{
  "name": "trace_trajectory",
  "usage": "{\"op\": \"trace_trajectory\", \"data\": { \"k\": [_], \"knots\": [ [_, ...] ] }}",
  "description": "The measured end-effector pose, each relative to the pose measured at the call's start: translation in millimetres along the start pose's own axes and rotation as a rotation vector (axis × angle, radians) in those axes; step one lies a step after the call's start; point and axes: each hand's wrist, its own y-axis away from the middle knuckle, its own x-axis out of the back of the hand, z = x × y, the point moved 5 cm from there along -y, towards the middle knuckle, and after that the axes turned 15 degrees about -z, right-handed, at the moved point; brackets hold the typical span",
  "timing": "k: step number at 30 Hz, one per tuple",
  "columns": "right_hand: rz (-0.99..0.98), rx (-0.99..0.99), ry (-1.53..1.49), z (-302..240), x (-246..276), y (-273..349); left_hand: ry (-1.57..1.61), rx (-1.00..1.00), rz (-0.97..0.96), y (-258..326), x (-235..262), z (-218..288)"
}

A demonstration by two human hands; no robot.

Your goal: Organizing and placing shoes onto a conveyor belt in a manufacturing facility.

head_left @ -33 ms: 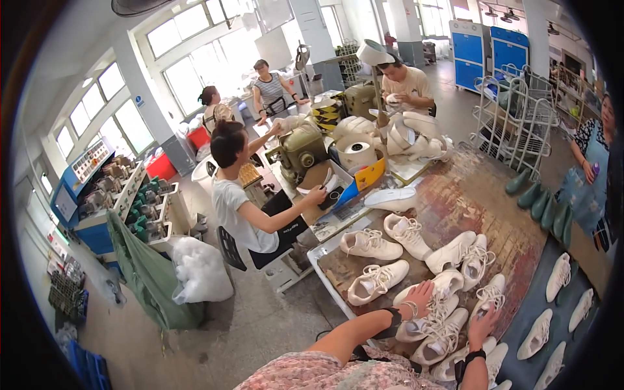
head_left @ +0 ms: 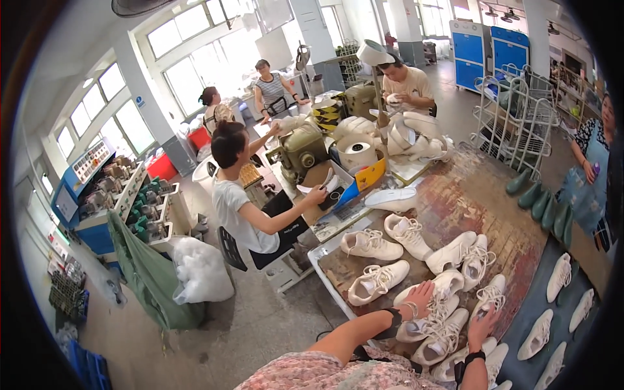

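Note:
Several cream lace-up sneakers stand on the worn wooden table in front of me. My left hand (head_left: 419, 299) lies flat, fingers stretched out, across a sneaker (head_left: 448, 282) in the cluster. My right hand (head_left: 481, 324) closes around the heel end of another sneaker (head_left: 490, 294), thumb on one side and fingers on the other. Between my forearms more sneakers (head_left: 442, 336) lie close together, partly overlapping. Beyond my hands a pair of sneakers (head_left: 472, 259) points away, and others, like one sneaker (head_left: 378, 282), sit toward the table's left edge.
On the table (head_left: 468, 188) lies a white shoe sole (head_left: 390, 199). At the left a seated person (head_left: 240, 208) works at a green machine (head_left: 302, 151). Right of the table, a blue-grey surface holds sneakers (head_left: 536, 335) and green shoe lasts (head_left: 543, 207). A wire rack (head_left: 513, 123) stands behind.

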Motion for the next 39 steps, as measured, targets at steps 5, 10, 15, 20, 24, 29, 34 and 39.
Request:
{"op": "trace_trajectory", "data": {
  "k": [5, 10, 15, 20, 24, 29, 34, 39],
  "knots": [
    [0.010, 0.036, -0.020, -9.6, 10.9, 8.4, -0.036, 0.044, 0.035, -1.1, 2.0, 5.2],
    [-0.143, -0.005, -0.102, -34.4, 35.0, 27.7, -0.013, 0.062, 0.033, -4.7, 2.5, -1.7],
    [-0.100, -0.020, -0.052, -26.9, 28.6, 24.7, -0.032, 0.048, 0.031, -10.5, 3.6, 1.9],
    [-0.007, 0.026, -0.026, -9.4, 13.6, 15.8, -0.034, 0.038, 0.077, -18.8, 3.2, 0.1],
    [-0.019, 0.019, -0.033, -15.2, 14.5, 14.6, -0.025, 0.044, 0.083, -21.4, 5.4, -5.1],
    [-0.049, 0.008, -0.022, -23.4, 24.2, 20.7, 0.004, 0.002, 0.084, -20.6, 8.4, -9.2],
    [-0.064, -0.011, -0.002, -21.4, 26.7, 26.6, 0.013, -0.041, 0.030, -19.6, 11.0, -9.9],
    [-0.023, 0.039, -0.001, -17.1, 20.5, 24.2, -0.077, -0.093, -0.073, -34.4, 6.4, -23.6]
  ]
}}
